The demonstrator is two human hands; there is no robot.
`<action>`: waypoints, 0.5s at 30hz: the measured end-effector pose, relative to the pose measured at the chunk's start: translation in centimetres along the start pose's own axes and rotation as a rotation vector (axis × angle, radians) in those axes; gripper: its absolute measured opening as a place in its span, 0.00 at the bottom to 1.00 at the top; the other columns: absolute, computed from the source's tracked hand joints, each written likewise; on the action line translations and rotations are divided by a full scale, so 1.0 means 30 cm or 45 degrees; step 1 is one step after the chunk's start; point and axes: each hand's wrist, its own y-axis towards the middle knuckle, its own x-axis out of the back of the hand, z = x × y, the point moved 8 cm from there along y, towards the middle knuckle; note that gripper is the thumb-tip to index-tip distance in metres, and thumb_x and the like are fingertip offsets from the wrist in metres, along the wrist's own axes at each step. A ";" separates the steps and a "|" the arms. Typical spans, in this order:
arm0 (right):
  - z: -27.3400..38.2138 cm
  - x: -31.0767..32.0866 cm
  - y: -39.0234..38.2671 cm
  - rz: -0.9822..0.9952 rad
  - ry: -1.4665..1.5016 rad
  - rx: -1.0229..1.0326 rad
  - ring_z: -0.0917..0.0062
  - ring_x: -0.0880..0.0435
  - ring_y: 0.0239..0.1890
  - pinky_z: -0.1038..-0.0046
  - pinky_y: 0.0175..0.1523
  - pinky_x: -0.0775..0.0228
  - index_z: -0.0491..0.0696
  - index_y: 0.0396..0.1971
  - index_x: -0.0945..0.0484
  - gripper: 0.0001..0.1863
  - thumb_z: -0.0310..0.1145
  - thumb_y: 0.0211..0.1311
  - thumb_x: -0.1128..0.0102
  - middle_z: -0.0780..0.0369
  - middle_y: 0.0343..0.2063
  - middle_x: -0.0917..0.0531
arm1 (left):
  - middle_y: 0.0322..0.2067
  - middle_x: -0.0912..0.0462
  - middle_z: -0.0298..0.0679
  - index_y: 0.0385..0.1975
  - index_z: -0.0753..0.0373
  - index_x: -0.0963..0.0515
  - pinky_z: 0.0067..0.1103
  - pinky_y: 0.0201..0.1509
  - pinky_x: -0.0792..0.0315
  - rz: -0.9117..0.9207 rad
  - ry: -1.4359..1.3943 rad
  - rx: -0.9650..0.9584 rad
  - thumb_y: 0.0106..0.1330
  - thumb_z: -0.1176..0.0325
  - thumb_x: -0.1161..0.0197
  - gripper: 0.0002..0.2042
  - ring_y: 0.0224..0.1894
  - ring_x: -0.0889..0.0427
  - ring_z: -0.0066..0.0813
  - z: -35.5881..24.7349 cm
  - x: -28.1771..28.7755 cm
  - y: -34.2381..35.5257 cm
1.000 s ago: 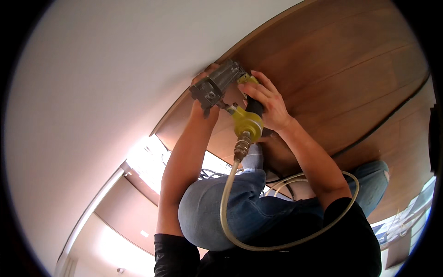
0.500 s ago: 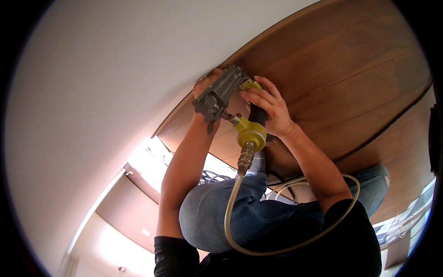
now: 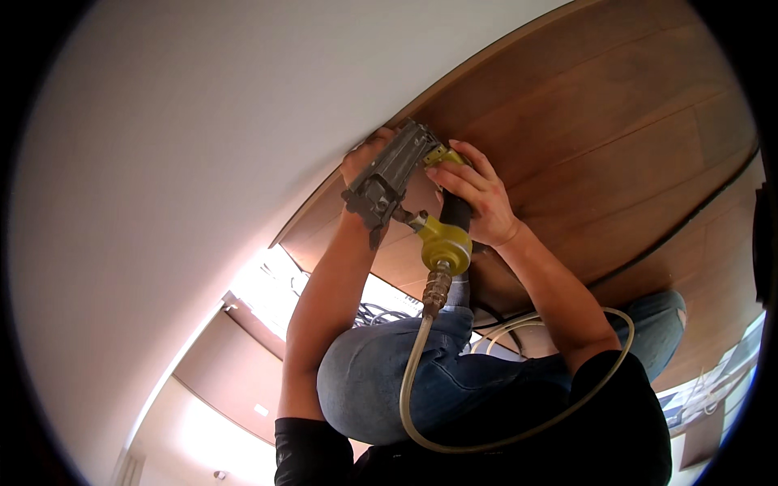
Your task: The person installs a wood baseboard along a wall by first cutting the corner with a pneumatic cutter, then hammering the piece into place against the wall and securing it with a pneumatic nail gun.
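Note:
A pneumatic nailer [image 3: 446, 245] with a yellow body and a long grey magazine [image 3: 397, 166] is in my right hand [image 3: 484, 198]. The fingers wrap around its black grip and reach to the yellow part near its nose. My left hand [image 3: 369, 154] is at the foot of the white wall, beside a thin brown skirting strip [image 3: 474, 67]. The magazine covers much of that hand, so what its fingers grip, if anything, is hidden. A clear air hose [image 3: 411, 364] runs from the metal coupling [image 3: 437, 287] at the nailer's end and loops across my lap.
The white wall [image 3: 178, 146] rises on the left, meeting the brown wood-plank floor [image 3: 583, 138]. A black cable [image 3: 677, 231] crosses the floor at right. Dark coiled cords [image 3: 377, 313] lie past my bent knee [image 3: 365, 385]. Several loose items [image 3: 705, 393] are at the lower right.
The nailer and both hands sit slightly lower in the picture, and the wall and floor are shifted a little with them. The right hand's hold is unchanged.

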 end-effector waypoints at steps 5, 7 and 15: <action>-0.027 -0.011 -0.022 0.000 -0.009 -0.021 0.51 0.27 0.66 0.56 0.69 0.30 0.54 0.55 0.18 0.32 0.31 0.43 0.26 0.62 0.53 0.17 | 0.30 0.11 0.39 0.36 0.61 0.18 0.28 0.33 0.16 0.048 0.257 0.027 0.62 0.60 0.33 0.11 0.30 0.11 0.33 -0.001 -0.047 0.013; -0.032 -0.009 -0.043 -0.032 0.011 0.043 0.51 0.28 0.66 0.57 0.70 0.31 0.53 0.56 0.19 0.33 0.30 0.42 0.27 0.61 0.55 0.17 | 0.34 0.11 0.41 0.37 0.64 0.18 0.26 0.38 0.16 0.109 0.027 0.080 0.63 0.60 0.33 0.13 0.35 0.10 0.34 0.042 -0.108 -0.017; 0.048 0.042 -0.005 -0.034 0.081 0.037 0.50 0.27 0.66 0.54 0.70 0.33 0.51 0.60 0.22 0.30 0.30 0.54 0.28 0.59 0.59 0.19 | 0.44 0.11 0.42 0.40 0.64 0.16 0.25 0.49 0.16 -0.053 -0.122 0.037 0.64 0.66 0.34 0.10 0.45 0.10 0.36 0.157 -0.233 -0.050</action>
